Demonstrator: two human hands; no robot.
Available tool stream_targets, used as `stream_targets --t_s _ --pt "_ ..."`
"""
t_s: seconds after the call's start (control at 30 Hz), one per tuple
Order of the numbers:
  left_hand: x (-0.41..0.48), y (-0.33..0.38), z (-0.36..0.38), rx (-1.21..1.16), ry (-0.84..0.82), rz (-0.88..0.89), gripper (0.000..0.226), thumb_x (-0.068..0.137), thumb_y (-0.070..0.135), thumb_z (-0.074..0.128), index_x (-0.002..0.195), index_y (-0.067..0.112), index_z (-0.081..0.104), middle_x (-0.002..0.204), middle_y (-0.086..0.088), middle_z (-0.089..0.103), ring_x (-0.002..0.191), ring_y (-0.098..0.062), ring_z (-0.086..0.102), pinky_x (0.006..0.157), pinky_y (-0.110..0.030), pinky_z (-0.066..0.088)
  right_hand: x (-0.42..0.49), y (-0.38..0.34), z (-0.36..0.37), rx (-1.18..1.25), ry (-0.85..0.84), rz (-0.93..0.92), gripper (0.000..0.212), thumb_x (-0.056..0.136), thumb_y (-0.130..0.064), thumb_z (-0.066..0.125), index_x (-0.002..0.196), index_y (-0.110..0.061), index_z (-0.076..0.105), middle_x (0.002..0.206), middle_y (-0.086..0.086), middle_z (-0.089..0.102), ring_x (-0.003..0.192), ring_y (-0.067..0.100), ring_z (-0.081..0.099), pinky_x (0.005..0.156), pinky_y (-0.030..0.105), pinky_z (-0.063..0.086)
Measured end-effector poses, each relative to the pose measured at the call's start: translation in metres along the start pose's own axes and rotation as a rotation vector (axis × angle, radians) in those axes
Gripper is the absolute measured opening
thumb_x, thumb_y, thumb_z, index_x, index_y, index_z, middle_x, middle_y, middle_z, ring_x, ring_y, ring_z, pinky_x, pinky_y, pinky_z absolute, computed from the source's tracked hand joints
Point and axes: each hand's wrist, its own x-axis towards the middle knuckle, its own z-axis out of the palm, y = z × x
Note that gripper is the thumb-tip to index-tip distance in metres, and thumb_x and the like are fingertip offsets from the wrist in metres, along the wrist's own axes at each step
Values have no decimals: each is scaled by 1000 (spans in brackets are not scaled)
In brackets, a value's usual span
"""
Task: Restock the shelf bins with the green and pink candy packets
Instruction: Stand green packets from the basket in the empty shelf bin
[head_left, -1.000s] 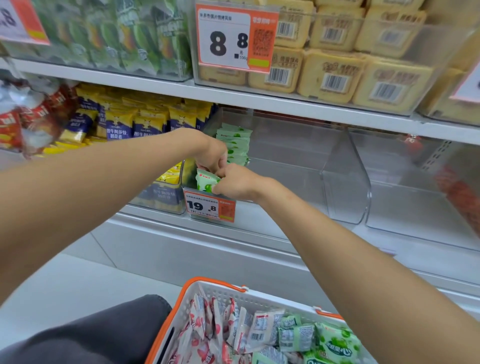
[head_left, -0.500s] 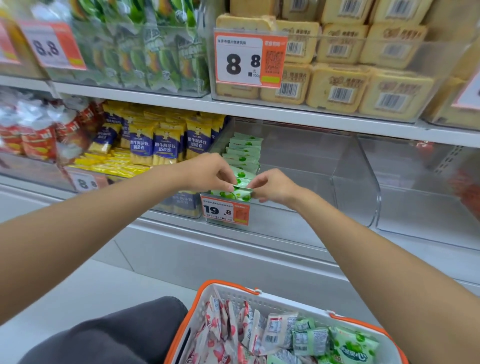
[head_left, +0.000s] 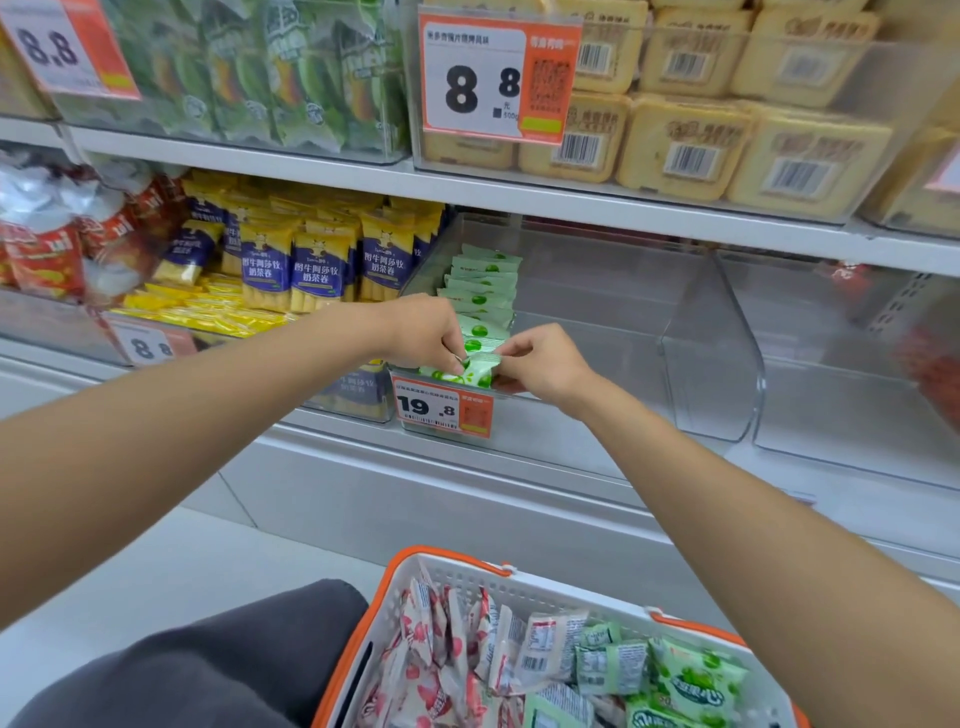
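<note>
We find the left hand (head_left: 426, 332) and right hand (head_left: 540, 364) each pinching an end of one green packet (head_left: 475, 366), apparently to square it with the row in the bin (head_left: 675, 332).

Left hand (head_left: 427, 332), right hand (head_left: 543, 359), pinching (arms outstretched)

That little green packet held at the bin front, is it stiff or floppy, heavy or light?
Probably light: the left hand and right hand hold the green packet by fingertip pinches alone. Likely soft rather than stiff, judging by its puffy, rounded wrapper. It may topple alone; the row behind leans together.
</note>
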Motion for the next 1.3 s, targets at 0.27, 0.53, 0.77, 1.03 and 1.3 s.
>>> stream_targets --t_s 0.27,0.53,0.77,1.03,1.3 --pt "-9 6 -5 -145 -45 5 20 94 32 62 99 19 76 79 8 65 73 -1 55 71 -20 41 -3 0 -2 7 22 -2 12 89 -3 65 82 5 70 78 21 68 71 30 68 77 44 60" --pt "-2 14 6 132 -58 -60 42 96 39 57 58 22 57 61 1 50 63 -19 44 59 -30 34 -3 -1 -5 116 21 41 9 86 -2 69 78 -2 68 75 12 63 65 21 64 69 30 61" --pt "-35 2 11 -205 384 -54 38 87 42 69 119 23 68 107 7 69 97 -9 62 90 -31 52 -2 -9 -17 147 -235 338 47 81 -41 74 115 -14 59 107 16 64 100 28 66 87 42 57" --pt "-20 0 73 -522 1050 -362 14 93 11 59 88 16 47 86 3 42 69 -9 37 60 -25 23 2 -41 -4 54 -450 543 48 92 -38 61 129 -8 49 114 17 62 109 29 64 99 40 50" --pt "-15 -3 75 -541 1117 -381 23 90 6 54 77 18 40 72 12 38 64 -2 39 54 -20 25 2 -49 18 121 -394 564 39 98 -25 55 131 -5 48 112 12 67 85 21 68 71 34 60"
